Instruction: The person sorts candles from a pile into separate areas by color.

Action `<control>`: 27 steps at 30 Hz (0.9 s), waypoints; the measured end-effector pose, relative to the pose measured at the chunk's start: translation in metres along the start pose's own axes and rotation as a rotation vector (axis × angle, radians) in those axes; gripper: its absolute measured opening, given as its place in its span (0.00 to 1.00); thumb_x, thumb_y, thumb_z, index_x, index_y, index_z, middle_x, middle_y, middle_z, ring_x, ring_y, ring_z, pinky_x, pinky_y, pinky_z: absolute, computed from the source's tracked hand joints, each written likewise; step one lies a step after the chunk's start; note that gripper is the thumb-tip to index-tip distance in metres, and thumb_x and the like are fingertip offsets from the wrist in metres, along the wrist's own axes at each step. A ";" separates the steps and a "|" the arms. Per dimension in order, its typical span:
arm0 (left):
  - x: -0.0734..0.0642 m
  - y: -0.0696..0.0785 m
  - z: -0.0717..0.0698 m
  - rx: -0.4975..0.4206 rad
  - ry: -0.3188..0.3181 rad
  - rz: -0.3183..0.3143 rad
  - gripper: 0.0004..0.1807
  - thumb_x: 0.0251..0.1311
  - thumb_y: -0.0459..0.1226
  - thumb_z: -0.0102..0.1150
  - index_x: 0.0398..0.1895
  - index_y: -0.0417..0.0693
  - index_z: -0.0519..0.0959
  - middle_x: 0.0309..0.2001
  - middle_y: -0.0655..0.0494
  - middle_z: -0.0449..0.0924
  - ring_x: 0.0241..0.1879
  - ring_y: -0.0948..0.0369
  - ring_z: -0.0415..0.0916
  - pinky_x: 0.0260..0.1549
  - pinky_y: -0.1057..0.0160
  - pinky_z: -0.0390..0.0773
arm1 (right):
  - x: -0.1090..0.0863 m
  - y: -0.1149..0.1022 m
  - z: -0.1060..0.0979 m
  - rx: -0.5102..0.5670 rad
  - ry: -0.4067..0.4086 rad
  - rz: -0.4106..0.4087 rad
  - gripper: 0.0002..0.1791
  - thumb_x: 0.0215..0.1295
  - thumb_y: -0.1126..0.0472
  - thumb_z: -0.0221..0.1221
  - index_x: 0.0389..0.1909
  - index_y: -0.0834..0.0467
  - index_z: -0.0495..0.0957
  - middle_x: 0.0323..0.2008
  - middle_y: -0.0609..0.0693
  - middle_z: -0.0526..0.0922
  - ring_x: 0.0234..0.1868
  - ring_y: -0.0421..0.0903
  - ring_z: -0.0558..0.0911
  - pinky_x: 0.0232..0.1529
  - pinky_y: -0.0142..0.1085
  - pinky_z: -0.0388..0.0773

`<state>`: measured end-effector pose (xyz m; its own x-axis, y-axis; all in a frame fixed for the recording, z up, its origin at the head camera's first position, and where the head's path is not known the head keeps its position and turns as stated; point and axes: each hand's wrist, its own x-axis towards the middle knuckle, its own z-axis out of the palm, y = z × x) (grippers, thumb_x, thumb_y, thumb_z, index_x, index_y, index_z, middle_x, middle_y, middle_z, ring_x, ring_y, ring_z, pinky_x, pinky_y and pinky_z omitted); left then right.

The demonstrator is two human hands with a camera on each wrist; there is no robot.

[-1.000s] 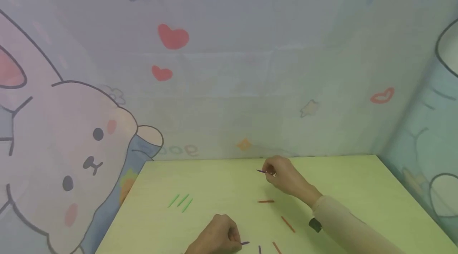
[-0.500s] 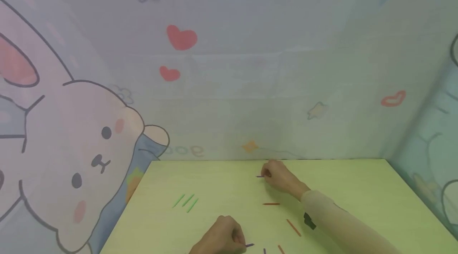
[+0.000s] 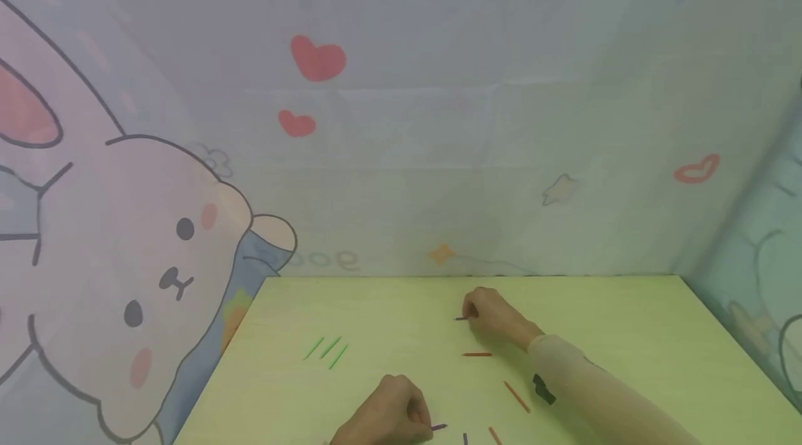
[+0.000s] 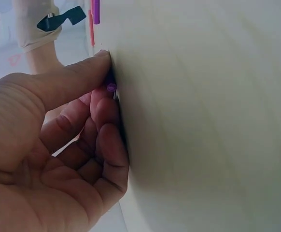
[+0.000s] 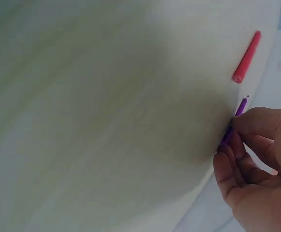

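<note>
My left hand (image 3: 391,409) rests low at the table's front and pinches a thin purple stick (image 3: 440,427) with a pointed tip. Its round purple end (image 4: 111,87) shows between thumb and fingers in the left wrist view. Farther back, my right hand (image 3: 498,316) holds another thin purple stick (image 3: 460,319) between thumb and fingers, right down at the tabletop. The right wrist view shows this purple stick's tip (image 5: 244,102) poking out past the thumb. A red stick (image 3: 477,354) lies crosswise just in front of the right hand.
Three green sticks (image 3: 326,351) lie slanted side by side at left on the yellow-green table (image 3: 376,313). An orange-red stick (image 3: 516,396), another one (image 3: 495,435) and a purple stick (image 3: 466,439) lie near the front. A cartoon-printed cloth (image 3: 401,118) hangs behind.
My right hand has lowered its purple stick to the table, closer to the crosswise red stick. The left hand keeps its pinch and place. The head view has shifted slightly.
</note>
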<state>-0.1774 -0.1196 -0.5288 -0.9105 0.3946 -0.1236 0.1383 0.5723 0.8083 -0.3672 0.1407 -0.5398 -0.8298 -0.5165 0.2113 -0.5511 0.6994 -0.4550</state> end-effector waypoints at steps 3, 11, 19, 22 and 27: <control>0.000 0.000 -0.001 0.001 0.000 0.011 0.11 0.45 0.26 0.63 0.19 0.52 0.86 0.18 0.60 0.81 0.20 0.63 0.77 0.18 0.62 0.77 | 0.000 0.000 0.002 -0.004 -0.041 0.023 0.10 0.57 0.73 0.63 0.32 0.55 0.84 0.32 0.44 0.79 0.36 0.41 0.75 0.39 0.38 0.76; 0.001 0.000 -0.001 -0.006 -0.005 0.010 0.11 0.45 0.26 0.65 0.19 0.52 0.85 0.17 0.59 0.81 0.19 0.63 0.77 0.18 0.62 0.77 | -0.001 -0.004 0.000 0.000 -0.050 0.048 0.08 0.55 0.74 0.64 0.32 0.57 0.82 0.33 0.45 0.79 0.36 0.43 0.75 0.39 0.39 0.77; 0.002 -0.002 0.001 -0.020 -0.007 -0.010 0.11 0.46 0.26 0.65 0.19 0.52 0.86 0.17 0.59 0.81 0.18 0.62 0.77 0.18 0.62 0.78 | -0.003 -0.011 -0.001 0.030 -0.058 0.105 0.10 0.54 0.74 0.62 0.31 0.56 0.81 0.31 0.45 0.78 0.35 0.44 0.75 0.37 0.40 0.76; 0.002 -0.002 0.000 -0.022 -0.007 -0.003 0.11 0.46 0.25 0.65 0.19 0.52 0.86 0.17 0.59 0.81 0.18 0.62 0.77 0.18 0.62 0.78 | -0.004 -0.013 0.000 0.034 -0.064 0.126 0.10 0.54 0.75 0.61 0.31 0.56 0.81 0.32 0.45 0.79 0.35 0.44 0.75 0.37 0.41 0.77; 0.002 -0.003 0.000 -0.011 -0.002 0.010 0.11 0.45 0.25 0.64 0.19 0.52 0.86 0.17 0.60 0.81 0.19 0.63 0.77 0.18 0.62 0.78 | -0.004 -0.016 -0.001 0.034 -0.064 0.137 0.09 0.54 0.75 0.62 0.32 0.58 0.81 0.33 0.46 0.80 0.36 0.45 0.76 0.39 0.43 0.78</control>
<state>-0.1791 -0.1204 -0.5317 -0.9084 0.4014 -0.1166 0.1430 0.5606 0.8157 -0.3547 0.1323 -0.5323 -0.8894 -0.4483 0.0895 -0.4286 0.7494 -0.5048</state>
